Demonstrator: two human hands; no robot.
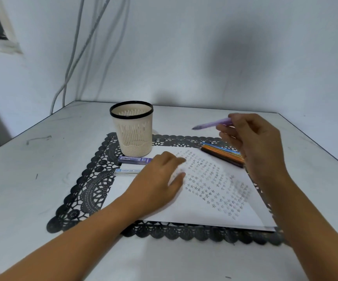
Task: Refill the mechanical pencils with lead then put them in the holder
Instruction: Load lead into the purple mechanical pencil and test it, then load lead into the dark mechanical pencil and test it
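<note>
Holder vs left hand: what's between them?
Head view: a dark lead case lies between holder and left hand; a clear case lies just nearer, left of the hand.

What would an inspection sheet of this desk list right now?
Surface: pale table, black lace placemat on it, paper sheet of small drawn marks on the mat.
Job's things: cream holder upright at the mat's far edge, no pencil showing inside; dark lead case and clear lead case beside the paper; more pencils lying on the mat, right.
Clutter: nothing seen.
Hands: left hand over the paper, holding nothing; right hand grips a purple pencil in the air.
Cables: grey cables hang down the wall behind.
Surroundings: plain wall, blurred pale frame upper left.
</note>
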